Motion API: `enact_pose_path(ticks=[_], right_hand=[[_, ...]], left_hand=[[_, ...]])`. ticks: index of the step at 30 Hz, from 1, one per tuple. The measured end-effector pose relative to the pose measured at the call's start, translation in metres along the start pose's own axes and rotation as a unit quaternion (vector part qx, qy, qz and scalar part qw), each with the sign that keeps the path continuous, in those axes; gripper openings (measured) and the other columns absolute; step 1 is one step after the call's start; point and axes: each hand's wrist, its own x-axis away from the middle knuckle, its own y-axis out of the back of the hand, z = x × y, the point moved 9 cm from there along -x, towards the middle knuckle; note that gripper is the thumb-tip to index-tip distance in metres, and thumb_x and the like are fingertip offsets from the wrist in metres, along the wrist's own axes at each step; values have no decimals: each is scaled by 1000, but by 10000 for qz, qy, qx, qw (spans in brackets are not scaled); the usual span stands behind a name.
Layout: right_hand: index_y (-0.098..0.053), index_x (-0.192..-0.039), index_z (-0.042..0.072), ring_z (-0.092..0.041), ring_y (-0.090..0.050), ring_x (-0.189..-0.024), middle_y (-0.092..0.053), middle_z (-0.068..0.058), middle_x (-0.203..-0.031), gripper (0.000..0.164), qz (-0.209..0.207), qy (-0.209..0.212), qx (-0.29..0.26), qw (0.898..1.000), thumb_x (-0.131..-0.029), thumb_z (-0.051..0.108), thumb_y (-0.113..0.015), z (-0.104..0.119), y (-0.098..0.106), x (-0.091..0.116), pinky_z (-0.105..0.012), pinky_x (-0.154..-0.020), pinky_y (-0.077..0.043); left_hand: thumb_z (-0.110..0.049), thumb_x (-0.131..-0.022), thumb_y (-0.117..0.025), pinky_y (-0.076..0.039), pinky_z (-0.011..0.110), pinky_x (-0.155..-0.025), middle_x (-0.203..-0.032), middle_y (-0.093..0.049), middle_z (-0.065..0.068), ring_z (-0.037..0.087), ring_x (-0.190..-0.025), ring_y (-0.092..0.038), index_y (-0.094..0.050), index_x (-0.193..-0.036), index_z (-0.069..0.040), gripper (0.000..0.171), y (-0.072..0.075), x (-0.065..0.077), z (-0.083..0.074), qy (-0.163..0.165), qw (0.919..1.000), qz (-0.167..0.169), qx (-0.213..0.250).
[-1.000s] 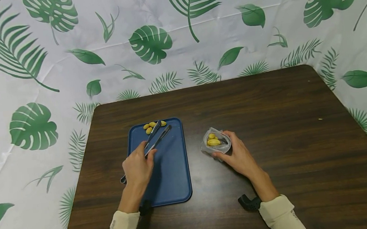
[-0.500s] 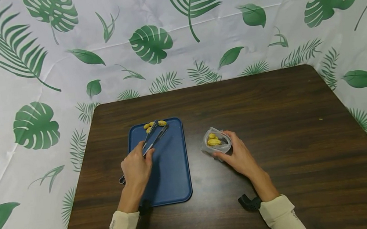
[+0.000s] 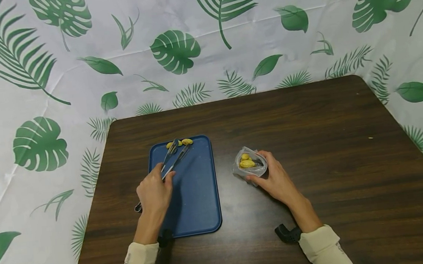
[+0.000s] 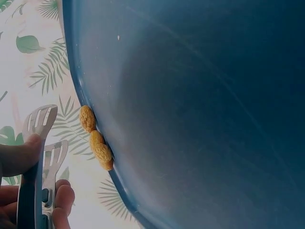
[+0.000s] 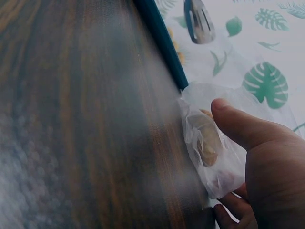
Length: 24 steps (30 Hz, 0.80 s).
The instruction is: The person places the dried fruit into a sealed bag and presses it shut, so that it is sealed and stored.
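My left hand (image 3: pixel 152 195) grips metal tongs (image 3: pixel 178 157) with slotted ends. Their two arms stand apart over the far end of a blue tray (image 3: pixel 198 197), with no piece between them. Several wrinkled yellow-brown oval pieces (image 3: pixel 187 141) lie along the tray's far rim, partly covered by the tongs in the head view. In the left wrist view, the pieces (image 4: pixel 101 151) sit in a row at the rim. To the tray's right, my right hand (image 3: pixel 275 181) holds a clear plastic bag (image 3: pixel 240 172), mouth up. Similar yellow pieces (image 3: pixel 247 163) and something dark show inside it.
Both lie on a dark wood-grain table (image 3: pixel 311 131). A white cloth with green leaves (image 3: pixel 247 30) hangs behind and at the sides. A black strap end (image 3: pixel 287 233) sticks out near the right wrist. A tiny pale speck (image 3: pixel 370 137) is on the table's right part.
My left hand and the tongs have shifted a little to the left, bringing the tips over the left pieces at the rim. The right hand and the bag have stayed put.
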Motion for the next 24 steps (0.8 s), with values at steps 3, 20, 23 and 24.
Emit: enact_pose_path(ticks=[3, 20, 23, 24], right_hand=[[-38, -151, 8, -42, -54, -130, -54, -20, -146, 85, -1, 5, -1, 10000, -87, 39, -84, 0, 0, 0, -63, -106, -42], [-37, -150, 8, -43, -53, -131, -53, -21, -146, 85, 32, 18, 27, 10000, -87, 39, -84, -1, -1, -1, -64, -106, -42], [-37, -150, 7, -42, -54, -130, -53, -21, -146, 85, 29, 44, 11, 10000, -87, 39, -84, -1, -1, -1, -63, -106, -43], [-37, -150, 7, -41, -55, -130, -53, -21, -146, 85, 31, 45, 6, 10000, -87, 39, -84, -1, -1, -1, -62, -106, -43]], left_hand=[[-28, -88, -83, -53, 58, -57, -96, -77, 23, 40, -67, -71, -71, -119, 2, 45, 0, -1, 2, 42, 10000, 33, -2], [-29, -90, -81, -54, 63, -65, -105, -77, 24, 48, -79, -73, -69, -122, 2, 46, -7, -8, 14, 333, 9986, 262, -320], [-28, -90, -81, -54, 64, -65, -104, -76, 24, 49, -79, -72, -69, -122, 3, 46, -7, -9, 16, 354, 9985, 253, -334], [-28, -90, -81, -54, 64, -65, -104, -76, 24, 48, -79, -72, -69, -122, 3, 46, -8, -8, 17, 368, 9984, 267, -348]])
